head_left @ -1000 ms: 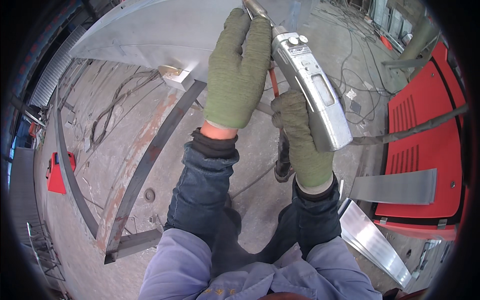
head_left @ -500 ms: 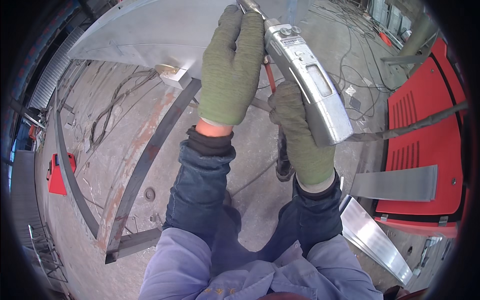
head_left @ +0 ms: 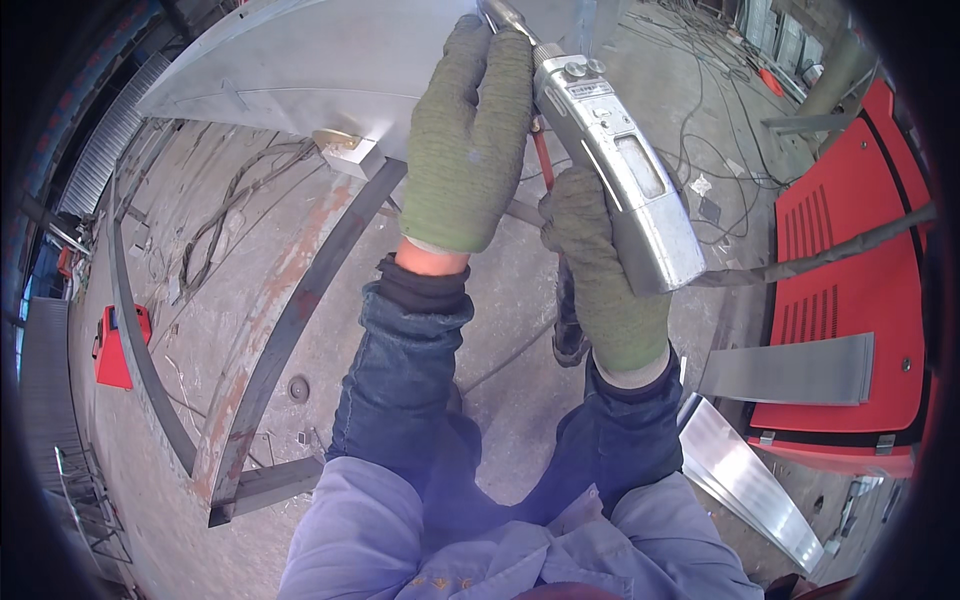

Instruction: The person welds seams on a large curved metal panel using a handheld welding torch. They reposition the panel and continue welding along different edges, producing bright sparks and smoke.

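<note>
Silver handheld tool [head_left: 620, 170] barely shifted in the last half-second; my hold looks steady.
My right hand [head_left: 605, 270] is wrapped around it, its nozzle [head_left: 510, 18] just beside my left hand's [head_left: 465, 150] straightened fingertips; I cannot tell whether those fingers pinch anything. The grey metal panel [head_left: 290, 80] spreads leftward from them.

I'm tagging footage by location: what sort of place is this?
Probably a metalworking shop: the gloved right hand grips a silvery handheld tool, a large grey sheet-metal piece stands ahead, and a reddish-stained metal bar is at left.
</note>
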Demonstrator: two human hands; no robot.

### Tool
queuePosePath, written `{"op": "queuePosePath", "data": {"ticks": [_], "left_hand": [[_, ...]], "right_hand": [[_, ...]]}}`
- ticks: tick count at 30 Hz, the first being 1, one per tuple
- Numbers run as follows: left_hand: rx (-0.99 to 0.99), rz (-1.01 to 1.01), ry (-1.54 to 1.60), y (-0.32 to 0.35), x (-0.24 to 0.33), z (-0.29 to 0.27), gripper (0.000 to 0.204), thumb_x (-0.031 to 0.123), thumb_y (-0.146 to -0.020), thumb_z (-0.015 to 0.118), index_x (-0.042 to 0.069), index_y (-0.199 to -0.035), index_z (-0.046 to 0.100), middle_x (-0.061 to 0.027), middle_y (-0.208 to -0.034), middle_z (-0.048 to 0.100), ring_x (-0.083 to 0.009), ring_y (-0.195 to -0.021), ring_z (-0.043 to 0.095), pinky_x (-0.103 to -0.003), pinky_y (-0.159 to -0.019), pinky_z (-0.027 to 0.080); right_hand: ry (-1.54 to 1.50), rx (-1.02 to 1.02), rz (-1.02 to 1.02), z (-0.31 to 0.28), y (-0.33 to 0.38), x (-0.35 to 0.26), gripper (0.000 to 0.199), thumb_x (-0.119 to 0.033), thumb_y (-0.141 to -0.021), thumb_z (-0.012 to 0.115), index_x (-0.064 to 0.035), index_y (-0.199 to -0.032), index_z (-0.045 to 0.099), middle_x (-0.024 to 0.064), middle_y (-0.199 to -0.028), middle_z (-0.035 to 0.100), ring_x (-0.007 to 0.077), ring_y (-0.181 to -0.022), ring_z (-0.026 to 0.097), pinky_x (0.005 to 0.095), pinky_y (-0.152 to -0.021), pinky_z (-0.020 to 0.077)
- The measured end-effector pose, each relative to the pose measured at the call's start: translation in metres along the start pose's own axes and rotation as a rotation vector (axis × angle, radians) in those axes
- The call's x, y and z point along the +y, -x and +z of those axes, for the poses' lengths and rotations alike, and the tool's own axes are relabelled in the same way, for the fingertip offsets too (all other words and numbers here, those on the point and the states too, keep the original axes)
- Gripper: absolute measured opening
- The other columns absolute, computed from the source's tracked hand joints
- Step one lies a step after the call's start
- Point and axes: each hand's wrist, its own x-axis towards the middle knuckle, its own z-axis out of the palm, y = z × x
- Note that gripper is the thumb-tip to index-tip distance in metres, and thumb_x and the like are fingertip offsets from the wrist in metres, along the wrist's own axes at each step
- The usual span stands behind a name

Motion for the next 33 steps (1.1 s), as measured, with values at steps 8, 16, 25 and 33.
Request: {"op": "queuePosePath", "data": {"ticks": [8, 16, 25, 33], "left_hand": [[0.049, -0.113, 0.299, -0.001, 0.006, 0.002, 0.031, 0.031, -0.113, 0.056, 0.002, -0.123, 0.063, -0.0037, -0.096, 0.062, -0.0108, -0.082, 0.063, -0.027, -0.070, 0.054], [-0.007, 0.191, -0.031, 0.004, -0.019, -0.001, 0.031, 0.005, -0.109, 0.056, 0.004, -0.139, 0.063, -0.0137, -0.128, 0.061, -0.0182, -0.093, 0.068, -0.029, -0.072, 0.061], [0.057, 0.186, -0.090, 0.002, -0.012, 0.000, 0.032, 0.025, -0.112, 0.058, -0.002, -0.128, 0.063, -0.0114, -0.109, 0.066, -0.0191, -0.088, 0.066, -0.034, -0.076, 0.056], [0.049, -0.174, 0.323, 0.003, 0.005, 0.001, 0.037, 0.034, -0.113, 0.058, 0.000, -0.125, 0.064, -0.0068, -0.098, 0.068, -0.0153, -0.086, 0.064, -0.033, -0.075, 0.054]], "right_hand": [[-0.021, 0.024, 0.067, 0.004, 0.001, -0.005, 0.034, -0.031, -0.107, 0.073, -0.0037, -0.126, 0.068, 0.0052, -0.100, 0.072, 0.0120, -0.083, 0.066, 0.0283, -0.071, 0.0524], [-0.037, 0.014, 0.086, 0.000, 0.005, 0.002, 0.034, -0.032, -0.107, 0.074, -0.0032, -0.125, 0.068, 0.0048, -0.100, 0.071, 0.0115, -0.083, 0.065, 0.0278, -0.072, 0.0516], [-0.003, -0.065, 0.101, -0.006, 0.009, -0.003, 0.035, 0.002, -0.105, 0.066, 0.0043, -0.140, 0.066, 0.0140, -0.130, 0.074, 0.0183, -0.115, 0.073, 0.0293, -0.093, 0.0611], [0.024, -0.040, 0.082, -0.003, 0.004, -0.005, 0.033, -0.005, -0.104, 0.070, 0.0019, -0.137, 0.067, 0.0106, -0.121, 0.074, 0.0161, -0.104, 0.072, 0.0292, -0.085, 0.0589]]}}
